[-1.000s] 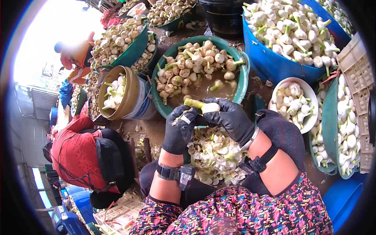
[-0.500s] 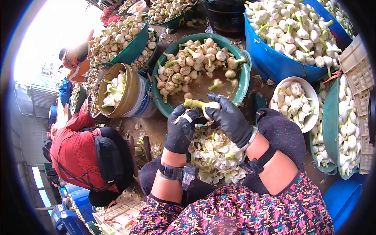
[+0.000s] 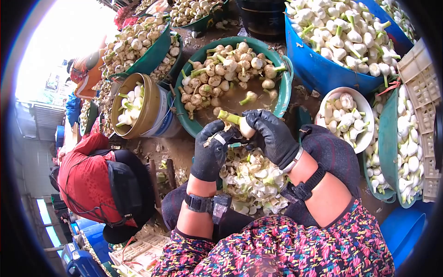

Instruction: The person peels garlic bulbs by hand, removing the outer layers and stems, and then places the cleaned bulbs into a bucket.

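A garlic bulb (image 3: 246, 130) with a thick green stem stub is between my two black-gloved hands, above the near rim of a green basin (image 3: 287, 94). My left hand (image 3: 210, 150) is closed at the stem side, with a pale strip round one finger and a bit of husk on the glove. The fingers of my right hand (image 3: 275, 138) pinch the bulb's right side. Unpeeled, brownish garlic bulbs (image 3: 214, 81) lie in the basin's shallow muddy water. Below my hands is a heap of garlic peels (image 3: 254, 182).
To the left stands a tilted bucket (image 3: 154, 104) of peeled garlic. A white bowl (image 3: 325, 125) and a large blue tub (image 3: 314, 64) of garlic are at the right. A person in red (image 3: 90, 184) crouches at the left. Green tubs (image 3: 157, 51) surround the spot.
The garlic bulb has turned, its stem now pointing up and left and its round end facing down. My right hand has shifted its fingers on the bulb. The view has moved slightly.
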`<state>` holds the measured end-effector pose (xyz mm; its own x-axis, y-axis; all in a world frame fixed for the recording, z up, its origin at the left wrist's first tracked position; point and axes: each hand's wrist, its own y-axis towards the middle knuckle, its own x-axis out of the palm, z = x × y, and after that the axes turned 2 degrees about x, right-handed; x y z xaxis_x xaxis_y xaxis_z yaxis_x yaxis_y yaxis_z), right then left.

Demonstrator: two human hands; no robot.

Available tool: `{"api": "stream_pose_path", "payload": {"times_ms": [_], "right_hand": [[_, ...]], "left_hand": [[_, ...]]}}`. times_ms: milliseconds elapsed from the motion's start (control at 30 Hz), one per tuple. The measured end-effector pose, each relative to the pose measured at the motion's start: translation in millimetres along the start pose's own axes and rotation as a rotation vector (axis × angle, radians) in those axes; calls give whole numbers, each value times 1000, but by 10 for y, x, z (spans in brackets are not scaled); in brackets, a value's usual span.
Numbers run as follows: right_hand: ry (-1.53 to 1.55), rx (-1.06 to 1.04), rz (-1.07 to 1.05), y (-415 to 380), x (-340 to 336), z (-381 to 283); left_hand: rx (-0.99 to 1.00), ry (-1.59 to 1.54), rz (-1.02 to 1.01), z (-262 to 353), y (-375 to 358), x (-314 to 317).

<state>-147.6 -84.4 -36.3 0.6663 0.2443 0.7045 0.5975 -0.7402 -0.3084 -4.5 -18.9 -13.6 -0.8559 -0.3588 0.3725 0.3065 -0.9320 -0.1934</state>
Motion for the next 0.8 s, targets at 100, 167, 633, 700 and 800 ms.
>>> {"api": "stream_pose_path", "payload": {"times_ms": [100,167,633,700,800], "right_hand": [[17,9,-12,4,28,-2],[-269,-95,5,-21,66,-15],[-279,-41,61,-20,74,-16],[-311,-36,47,-13,43,35],[-399,-168,67,-7,25,173]], "left_hand": [[143,208,-23,-33,39,-41],[187,277,-27,23,26,19],[151,178,14,-112,60,-74],[69,81,34,-48,38,2],[-15,24,38,-13,16,8]]}}
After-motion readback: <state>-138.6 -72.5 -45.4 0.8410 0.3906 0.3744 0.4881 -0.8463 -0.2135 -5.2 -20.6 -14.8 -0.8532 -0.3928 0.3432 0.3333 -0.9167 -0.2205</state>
